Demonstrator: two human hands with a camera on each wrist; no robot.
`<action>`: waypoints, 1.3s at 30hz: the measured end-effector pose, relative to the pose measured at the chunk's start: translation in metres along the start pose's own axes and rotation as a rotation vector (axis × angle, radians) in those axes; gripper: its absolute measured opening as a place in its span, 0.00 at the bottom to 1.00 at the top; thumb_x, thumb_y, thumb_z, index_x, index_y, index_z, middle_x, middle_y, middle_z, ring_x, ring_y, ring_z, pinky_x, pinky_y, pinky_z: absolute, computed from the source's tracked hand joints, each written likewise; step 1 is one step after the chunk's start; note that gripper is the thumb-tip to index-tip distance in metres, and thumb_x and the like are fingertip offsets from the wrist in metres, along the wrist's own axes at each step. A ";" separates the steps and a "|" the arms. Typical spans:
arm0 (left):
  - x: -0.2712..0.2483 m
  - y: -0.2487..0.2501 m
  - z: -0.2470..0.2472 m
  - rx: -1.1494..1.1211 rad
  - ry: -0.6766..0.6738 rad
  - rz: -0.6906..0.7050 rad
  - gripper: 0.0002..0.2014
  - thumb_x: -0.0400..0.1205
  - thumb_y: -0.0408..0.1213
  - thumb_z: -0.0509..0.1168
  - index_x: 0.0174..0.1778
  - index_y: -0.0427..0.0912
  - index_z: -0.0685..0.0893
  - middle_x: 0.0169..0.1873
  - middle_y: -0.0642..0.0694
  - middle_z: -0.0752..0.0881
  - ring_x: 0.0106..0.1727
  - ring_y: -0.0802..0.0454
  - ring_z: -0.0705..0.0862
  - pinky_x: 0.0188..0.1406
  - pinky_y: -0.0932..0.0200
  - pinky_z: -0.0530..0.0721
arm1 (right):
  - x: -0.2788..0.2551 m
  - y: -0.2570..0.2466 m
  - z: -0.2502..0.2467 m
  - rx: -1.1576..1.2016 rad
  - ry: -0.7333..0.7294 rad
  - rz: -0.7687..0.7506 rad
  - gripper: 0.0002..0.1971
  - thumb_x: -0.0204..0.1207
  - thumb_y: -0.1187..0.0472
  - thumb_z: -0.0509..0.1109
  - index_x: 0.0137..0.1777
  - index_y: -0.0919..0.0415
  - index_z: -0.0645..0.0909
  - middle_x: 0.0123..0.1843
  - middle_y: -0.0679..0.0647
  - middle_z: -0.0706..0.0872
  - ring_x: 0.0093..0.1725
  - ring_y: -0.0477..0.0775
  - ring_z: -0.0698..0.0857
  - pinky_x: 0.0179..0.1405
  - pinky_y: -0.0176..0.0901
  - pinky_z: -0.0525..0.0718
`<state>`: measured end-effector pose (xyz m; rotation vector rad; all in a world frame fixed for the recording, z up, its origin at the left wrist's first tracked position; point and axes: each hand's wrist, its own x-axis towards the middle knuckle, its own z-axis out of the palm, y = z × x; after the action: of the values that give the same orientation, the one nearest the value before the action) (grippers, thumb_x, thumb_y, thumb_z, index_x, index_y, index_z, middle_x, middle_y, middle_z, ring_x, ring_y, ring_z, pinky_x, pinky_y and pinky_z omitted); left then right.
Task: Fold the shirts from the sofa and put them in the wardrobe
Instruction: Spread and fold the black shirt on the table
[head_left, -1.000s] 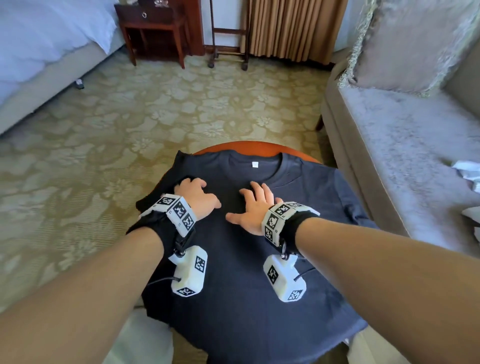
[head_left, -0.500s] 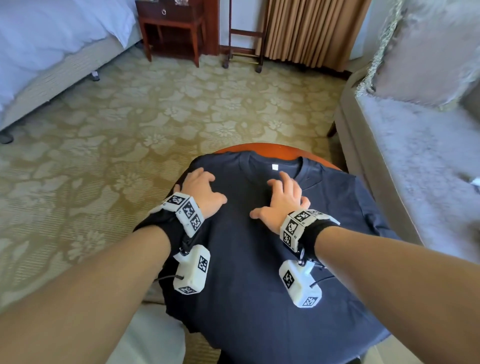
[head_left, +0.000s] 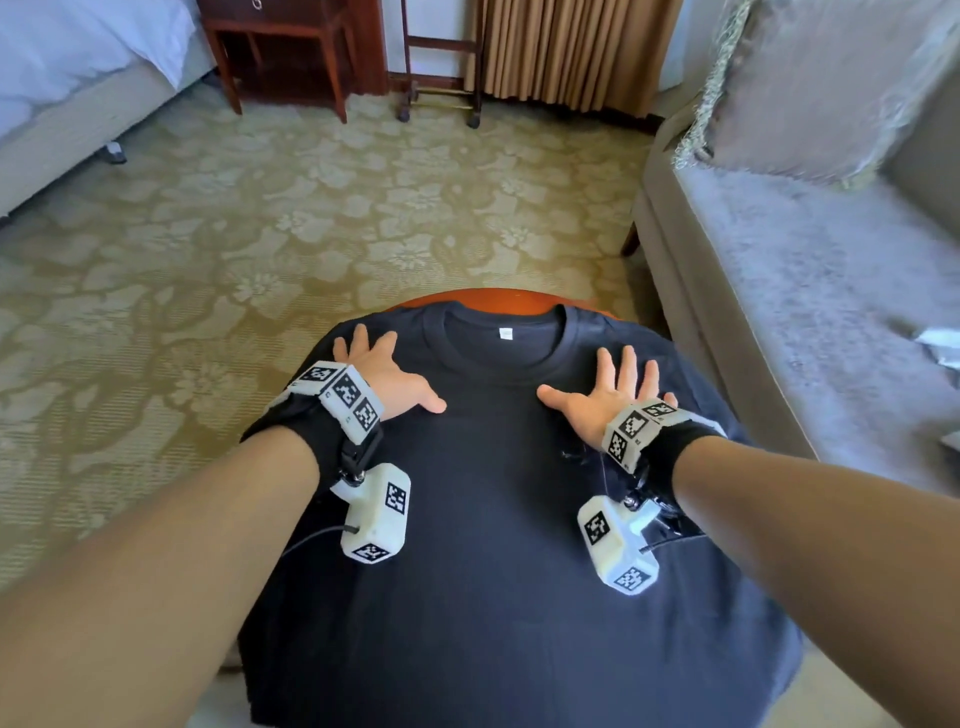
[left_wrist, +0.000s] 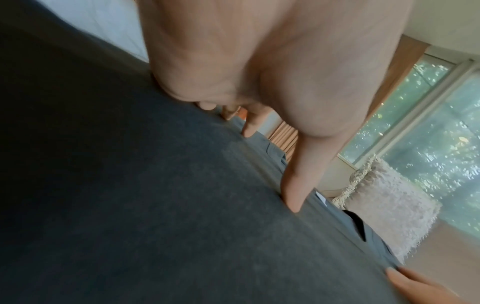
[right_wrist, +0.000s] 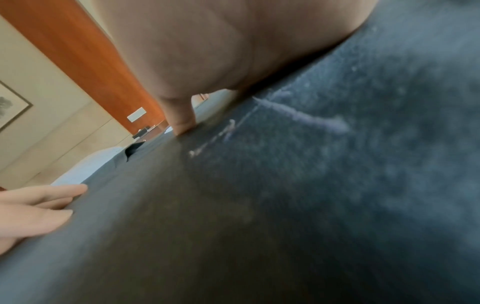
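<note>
Forearms enter from the lower corners of the head view, and both are cut off by the frame edge. Dark navy T-shirt (head_left: 493, 519) lies face up across the lower centre, its hem running out of the bottom of the frame; it covers nearly all of a round wooden table (head_left: 498, 300), of which only a curved rim shows beyond the collar. Left hand (head_left: 382, 376) rests flat on the shirt's shoulder at left of the collar, fingers straight and spread, thumb pointing inward. Right hand (head_left: 608, 397) mirrors it at right of the collar, palm down, fingers fanned apart, holding nothing. Both wrist views are blurred; each shows a palm heel and thumb pressed onto the dark cloth. Sofa (head_left: 810, 291) occupies the right side, bearing a fringed cushion (head_left: 826, 78) at upper right and a pale item, cut off and unidentifiable, at the right edge. Patterned carpet (head_left: 311, 208) fills the middle distance; a bed (head_left: 78, 67) sits at upper left.
</note>
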<state>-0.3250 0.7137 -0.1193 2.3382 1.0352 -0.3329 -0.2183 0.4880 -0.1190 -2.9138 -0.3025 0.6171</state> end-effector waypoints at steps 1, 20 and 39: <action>0.002 0.003 -0.002 0.004 0.006 -0.021 0.59 0.66 0.54 0.80 0.87 0.54 0.48 0.86 0.48 0.38 0.86 0.41 0.34 0.83 0.33 0.47 | 0.004 0.000 -0.003 0.014 0.015 0.001 0.52 0.69 0.23 0.57 0.86 0.47 0.40 0.87 0.47 0.35 0.85 0.57 0.34 0.81 0.65 0.38; 0.032 0.044 -0.014 -0.287 0.009 0.043 0.41 0.80 0.53 0.67 0.86 0.45 0.57 0.87 0.48 0.48 0.86 0.43 0.36 0.81 0.39 0.39 | 0.062 0.003 -0.020 0.044 0.015 -0.015 0.41 0.77 0.29 0.54 0.85 0.41 0.42 0.87 0.45 0.36 0.85 0.57 0.34 0.81 0.68 0.38; -0.103 0.192 0.097 -0.316 -0.121 0.499 0.16 0.75 0.45 0.76 0.58 0.51 0.86 0.60 0.55 0.84 0.61 0.55 0.82 0.56 0.61 0.77 | 0.009 0.170 -0.045 0.760 -0.267 0.250 0.13 0.86 0.63 0.54 0.51 0.66 0.80 0.56 0.65 0.80 0.43 0.63 0.85 0.40 0.42 0.82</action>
<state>-0.2521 0.4906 -0.0796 2.1615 0.3874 -0.1038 -0.1638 0.3205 -0.1126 -2.1479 0.2337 0.9145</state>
